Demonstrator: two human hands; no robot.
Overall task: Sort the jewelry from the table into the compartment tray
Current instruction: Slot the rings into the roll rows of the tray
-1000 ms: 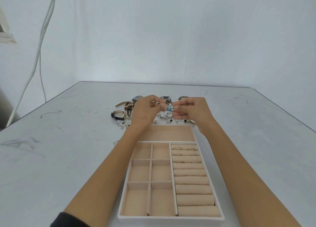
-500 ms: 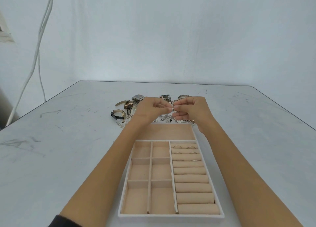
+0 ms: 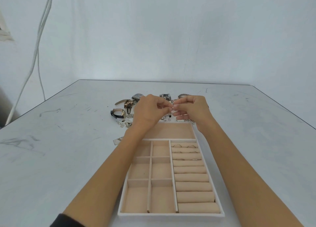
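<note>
Beige lining covers the inside of the white-rimmed tray (image 3: pixel 171 216), which lies nearest on the pale grey worktop (image 3: pixel 68 149), between the two forearms. Its right side is a column of padded rolls (image 3: pixel 195 187); thin rings (image 3: pixel 177 145) sit in the slots between the farthest rolls. Its left side is split into six small compartments, and one wide compartment runs across the far end. A dark sleeve (image 3: pixel 66 221) shows at the near left edge. A small clear scrap (image 3: pixel 118 140) lies on the worktop just beside the left forearm.

Beyond the tray's far rim, the left hand (image 3: pixel 148 112) and right hand (image 3: pixel 195 110) meet fingertip to fingertip, both pinching one small shiny piece (image 3: pixel 172 108) held up over the jewelry; what kind of piece it is cannot be told. The loose jewelry (image 3: pixel 127 123) lies just past the tray, partly hidden by the hands. On its left are a black-strapped watch (image 3: pixel 118 114) and a gold watch (image 3: pixel 128 104).

Farther back rises a plain pale wall (image 3: pixel 171 30), with a white cable (image 3: pixel 36 47) hanging down at the left.
</note>
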